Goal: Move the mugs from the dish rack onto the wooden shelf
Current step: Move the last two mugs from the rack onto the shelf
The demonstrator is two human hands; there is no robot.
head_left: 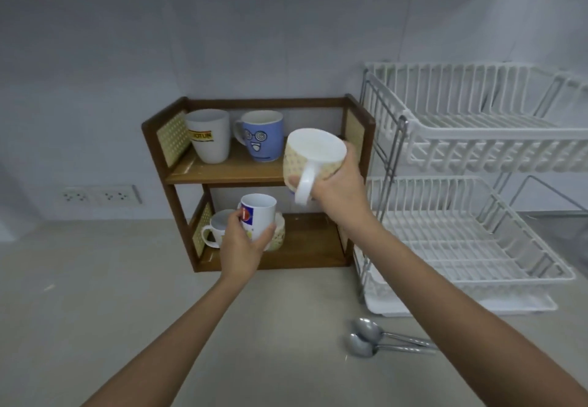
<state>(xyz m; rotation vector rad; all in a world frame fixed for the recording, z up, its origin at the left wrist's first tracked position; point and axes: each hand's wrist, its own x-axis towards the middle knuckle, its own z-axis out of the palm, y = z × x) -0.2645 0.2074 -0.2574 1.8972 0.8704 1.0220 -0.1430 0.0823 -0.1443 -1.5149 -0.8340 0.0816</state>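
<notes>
My right hand (337, 183) grips a yellow patterned mug (313, 153) with a white handle, tilted, in front of the right end of the wooden shelf's (222, 174) upper board. My left hand (241, 241) holds a white mug with a blue and red logo (259, 215) at the lower board. Behind it sit a white mug (216, 228) and a yellow patterned mug (278, 238), partly hidden. On the upper board stand a tall white mug (210, 136) and a blue face mug (262, 136). Both tiers of the white dish rack (477, 152) hold nothing.
Two metal spoons (375, 339) lie on the beige counter in front of the rack's drip tray (461, 306). A row of wall sockets (101, 195) sits left of the shelf. A tiled wall stands close behind everything.
</notes>
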